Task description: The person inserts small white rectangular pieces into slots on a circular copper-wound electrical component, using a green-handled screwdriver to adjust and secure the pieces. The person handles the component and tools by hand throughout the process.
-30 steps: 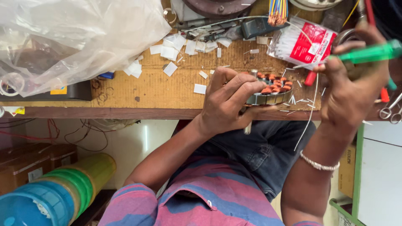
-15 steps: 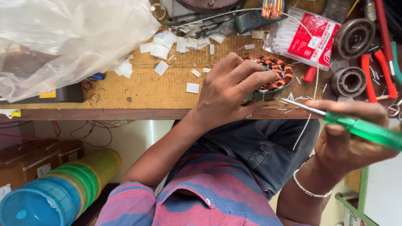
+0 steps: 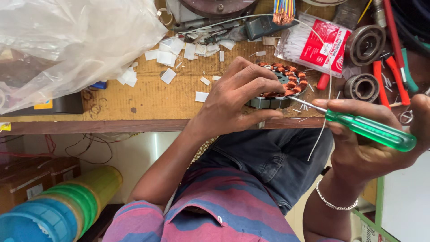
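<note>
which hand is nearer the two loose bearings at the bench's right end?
Right. The right hand, holding the green screwdriver, sits just below the bearings. The left hand grips the wound stator farther left.

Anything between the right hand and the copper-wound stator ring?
Head view: only the green-handled screwdriver held by the right hand; its metal shaft bridges the gap to the copper-wound stator ring, which the left hand grips.

A wooden workbench (image 3: 148, 101) carries paper scraps (image 3: 169, 57), bearings (image 3: 362, 87) and a stator (image 3: 282, 85).
</note>
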